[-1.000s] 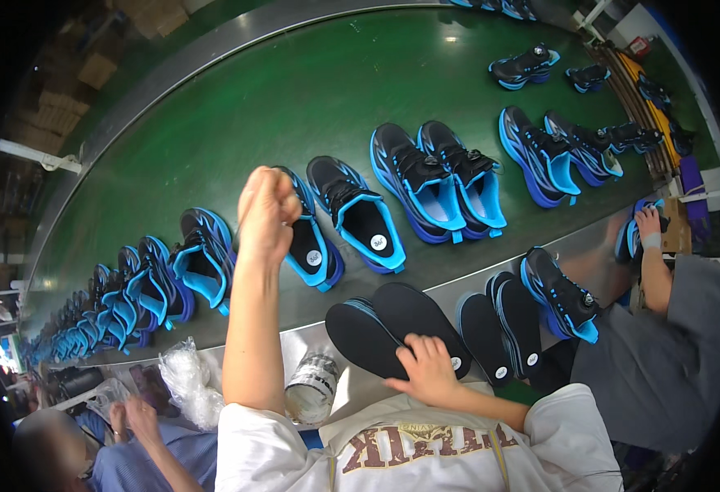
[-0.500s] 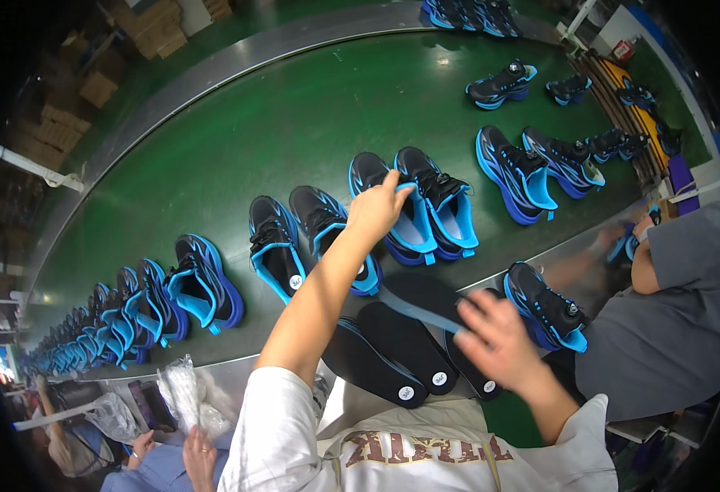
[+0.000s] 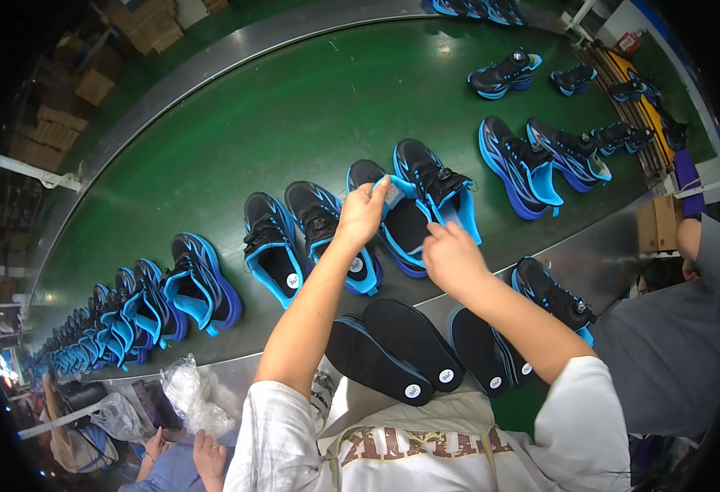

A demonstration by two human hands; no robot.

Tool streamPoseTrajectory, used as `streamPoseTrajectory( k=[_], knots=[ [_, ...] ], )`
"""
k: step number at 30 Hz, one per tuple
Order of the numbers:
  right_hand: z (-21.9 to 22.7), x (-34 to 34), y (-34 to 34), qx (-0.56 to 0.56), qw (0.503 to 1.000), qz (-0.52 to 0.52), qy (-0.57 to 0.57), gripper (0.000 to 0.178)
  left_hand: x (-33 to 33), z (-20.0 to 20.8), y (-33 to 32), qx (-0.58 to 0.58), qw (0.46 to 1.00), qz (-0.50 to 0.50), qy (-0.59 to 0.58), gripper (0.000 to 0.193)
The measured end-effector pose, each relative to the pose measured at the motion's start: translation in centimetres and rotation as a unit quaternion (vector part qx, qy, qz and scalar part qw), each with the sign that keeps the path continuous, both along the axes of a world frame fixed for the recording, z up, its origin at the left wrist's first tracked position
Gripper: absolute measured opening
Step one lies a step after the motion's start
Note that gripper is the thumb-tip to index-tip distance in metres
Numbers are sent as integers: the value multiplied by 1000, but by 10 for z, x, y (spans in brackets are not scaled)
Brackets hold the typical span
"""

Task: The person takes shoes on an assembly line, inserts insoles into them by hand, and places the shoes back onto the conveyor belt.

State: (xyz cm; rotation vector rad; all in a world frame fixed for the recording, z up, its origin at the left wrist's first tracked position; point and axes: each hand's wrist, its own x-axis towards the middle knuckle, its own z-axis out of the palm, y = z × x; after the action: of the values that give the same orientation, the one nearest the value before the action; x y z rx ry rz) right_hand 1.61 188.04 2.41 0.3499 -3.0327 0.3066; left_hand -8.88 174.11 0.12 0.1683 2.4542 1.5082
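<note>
A black-and-blue sneaker (image 3: 403, 264) stands on the green belt, its opening toward me. My left hand (image 3: 363, 215) is closed on its tongue, pulling it up and to the left. My right hand (image 3: 456, 256) is closed, fingertips at the right side of the blue collar; the exact pinch is partly hidden. Inside the sneaker lies a black insole (image 3: 406, 225), its heel end hard to see. A matching sneaker (image 3: 427, 174) stands close on the right. On the ledge before me lie loose black insoles (image 3: 368, 359) with white round stickers, in overlapping pairs.
To the left stand a pair with insoles (image 3: 276, 261) and a long row of sneakers (image 3: 202, 283). More sneakers (image 3: 517, 168) stand at right; one sneaker (image 3: 547, 291) sits near the belt edge. A co-worker in grey (image 3: 663, 336) is at right. Plastic bags (image 3: 196, 394) lie lower left.
My right hand has moved up from the ledge to the sneaker's collar. The insole that was raised over the ledge is gone from there, and a black insole now shows inside the sneaker.
</note>
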Motion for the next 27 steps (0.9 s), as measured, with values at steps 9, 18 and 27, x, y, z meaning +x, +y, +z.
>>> streamPoseTrajectory(
  k=[9,18,27],
  knots=[
    [4,-14,-21,-4,996,-50,-74,21,-1,2,-11,-12,999,-22,-36,45],
    [3,-44,2,61,945,75,-313,16,-1,6,-6,6,998,-7,-55,49],
    [-50,-50,-1,75,981,100,-146,14,4,8,6,-43,999,11,-13,50]
  ],
)
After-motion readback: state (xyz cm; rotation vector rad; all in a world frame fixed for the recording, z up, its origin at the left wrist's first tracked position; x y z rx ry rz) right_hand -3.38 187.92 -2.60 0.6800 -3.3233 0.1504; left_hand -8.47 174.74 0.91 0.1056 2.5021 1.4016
